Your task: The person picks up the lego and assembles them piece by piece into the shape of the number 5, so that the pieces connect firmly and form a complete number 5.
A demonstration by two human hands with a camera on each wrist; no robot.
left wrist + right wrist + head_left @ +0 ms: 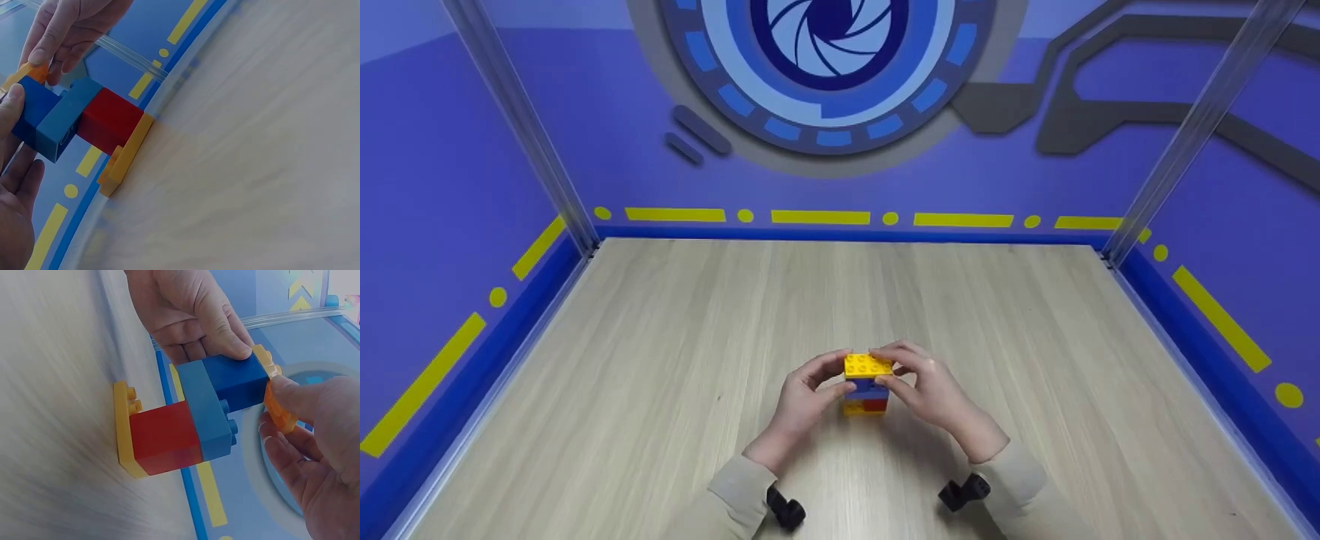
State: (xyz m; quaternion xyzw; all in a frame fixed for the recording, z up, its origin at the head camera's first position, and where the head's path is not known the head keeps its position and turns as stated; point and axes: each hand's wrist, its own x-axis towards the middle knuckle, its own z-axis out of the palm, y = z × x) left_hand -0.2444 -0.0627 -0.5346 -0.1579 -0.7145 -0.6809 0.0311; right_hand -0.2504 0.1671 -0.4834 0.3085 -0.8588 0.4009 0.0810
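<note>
A toy brick tower stands upright in front of me: a yellow base plate (125, 439), a red brick (166, 439), a lighter blue brick (205, 410), a dark blue brick (233, 379) and a yellow studded plate (868, 365) on top. My left hand (802, 401) grips the dark blue brick near its top, thumb on its near face. From the other side my right hand (936, 390) pinches the top yellow plate between thumb and fingers. That plate juts past the dark blue brick on the right-hand side. Its underside is partly hidden by fingers.
The tower rests on a wood-grain table (675, 322). Blue panels (585, 135) with yellow dashes enclose the back and sides, with clear corner posts (521, 127) at the back. A black wrist mount (786, 510) sits by each sleeve.
</note>
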